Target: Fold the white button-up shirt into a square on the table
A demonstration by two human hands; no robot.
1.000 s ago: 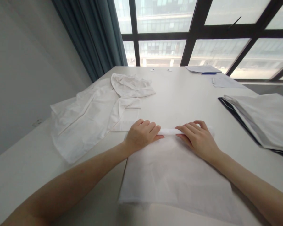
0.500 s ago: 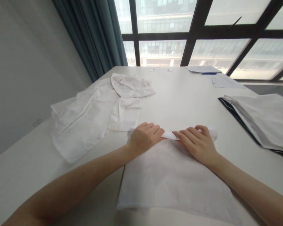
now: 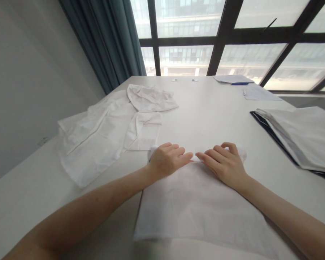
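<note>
A white cloth [image 3: 203, 209] lies spread in front of me, its far edge rolled into a narrow band. My left hand [image 3: 168, 159] is closed over the left part of that rolled edge, thumb pointing inward. On the right part, my right hand [image 3: 224, 162] grips the same roll with bent fingers. A small gap between the two hands shows a short piece of the roll. The undersides of both hands are hidden.
More white cloths [image 3: 97, 133] lie crumpled on the left of the white table [image 3: 206, 119]. Folded white fabric [image 3: 306, 137] rests over something black at the right. Papers [image 3: 233, 79] and a blue pen [image 3: 239, 84] are at the back, near the window.
My left hand has shifted slightly to the right along the roll, and the gap between the hands has narrowed. The spread cloth has hardly moved.
</note>
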